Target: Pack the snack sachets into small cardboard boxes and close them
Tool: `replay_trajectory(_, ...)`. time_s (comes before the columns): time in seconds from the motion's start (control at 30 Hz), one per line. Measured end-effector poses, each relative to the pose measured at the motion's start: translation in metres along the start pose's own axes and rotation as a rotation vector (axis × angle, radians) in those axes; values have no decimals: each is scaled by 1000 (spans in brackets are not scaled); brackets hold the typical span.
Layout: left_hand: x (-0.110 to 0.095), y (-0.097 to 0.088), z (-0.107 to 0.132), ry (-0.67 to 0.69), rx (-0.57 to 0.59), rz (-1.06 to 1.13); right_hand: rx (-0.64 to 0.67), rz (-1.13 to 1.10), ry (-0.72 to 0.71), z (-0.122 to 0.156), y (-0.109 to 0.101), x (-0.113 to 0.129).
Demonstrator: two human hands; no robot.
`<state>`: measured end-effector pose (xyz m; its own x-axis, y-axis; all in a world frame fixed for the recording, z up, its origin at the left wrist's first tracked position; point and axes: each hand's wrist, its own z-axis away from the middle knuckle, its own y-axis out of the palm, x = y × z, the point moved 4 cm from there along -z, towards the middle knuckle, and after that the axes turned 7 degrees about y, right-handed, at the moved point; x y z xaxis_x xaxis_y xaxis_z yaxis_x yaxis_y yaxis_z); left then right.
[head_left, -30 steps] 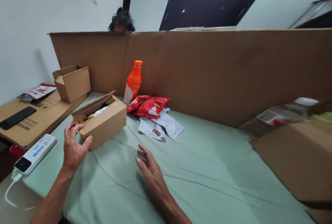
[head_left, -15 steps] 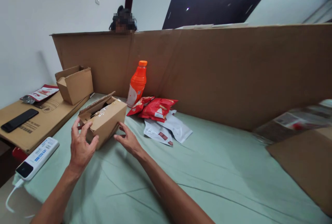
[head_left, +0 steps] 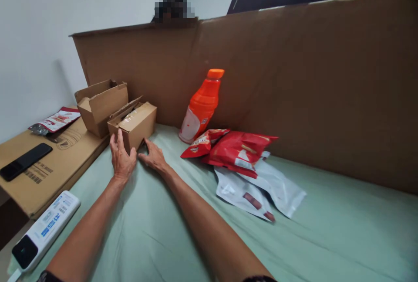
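A small cardboard box (head_left: pixel 139 123) with a raised flap and clear tape on top sits on the green cloth (head_left: pixel 176 229). My left hand (head_left: pixel 122 157) rests against its near end, fingers stretched up and spread. Close to the box's lower right edge is my right hand (head_left: pixel 153 155), thumb and fingers apart; whether it touches the cardboard is hard to tell. Just left of this box stands a second, open-topped cardboard box (head_left: pixel 109 105).
An orange bottle (head_left: pixel 200 107) leans by a tall cardboard wall (head_left: pixel 294 86). Red snack packets (head_left: pixel 240 149) lie on white pouches (head_left: pixel 261 186). At left, a flat carton (head_left: pixel 65 151) bears a phone (head_left: pixel 26 161) and a red-and-white pouch (head_left: pixel 57 120). A power bank (head_left: pixel 47 229) lies nearer. Someone's head shows behind the wall.
The taped box has moved away from me and leftward, up beside the open box. Both hands have travelled with it. The view has shifted, with the bottle and packets appearing farther right.
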<state>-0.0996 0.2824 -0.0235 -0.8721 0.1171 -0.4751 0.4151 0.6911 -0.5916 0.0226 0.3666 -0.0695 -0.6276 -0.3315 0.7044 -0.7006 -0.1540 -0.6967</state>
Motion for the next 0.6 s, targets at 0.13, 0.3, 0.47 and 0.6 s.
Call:
replay_trajectory(0.13,16,28,17,15,129,-34,29,147,24,-6,7,3)
replay_trajectory(0.3,23,36,22,43,249,-129,46,277,-12,7,6,16)
replay_trajectory(0.47,16,27,9,90,369,-202,29,391,-80,62,-1,34)
replay_trajectory(0.6,-6,13,9,174,442,-234,8,478,-154,139,-20,39)
